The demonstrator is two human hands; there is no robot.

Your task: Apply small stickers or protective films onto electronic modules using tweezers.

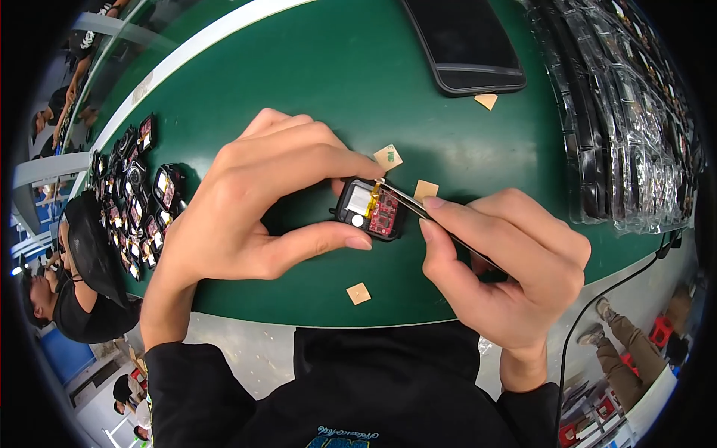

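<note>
Between the thumb and fingers of my left hand [254, 194] sits a small black device casing [390, 236], its inside exposed. A red circuit board [384, 213] fills its right part, with a silver battery cell [358, 200] and yellow tape beside it. My right hand [515, 261] is closed in a pinch on a pair of metal tweezers [409, 200]. The tweezer tips reach the casing's upper edge, by the yellow tape; whether they grip anything is too small to tell. Small tan paper squares [358, 293] lie around the casing on the green table [299, 67].
Several similar open devices [131, 201] are heaped at the left. A black phone [470, 45] lies at the far side. Stacked clear and black plastic trays [612, 119] stand along the right edge, near a hanging black cable [579, 321]. Other people [75, 284] sit at the left.
</note>
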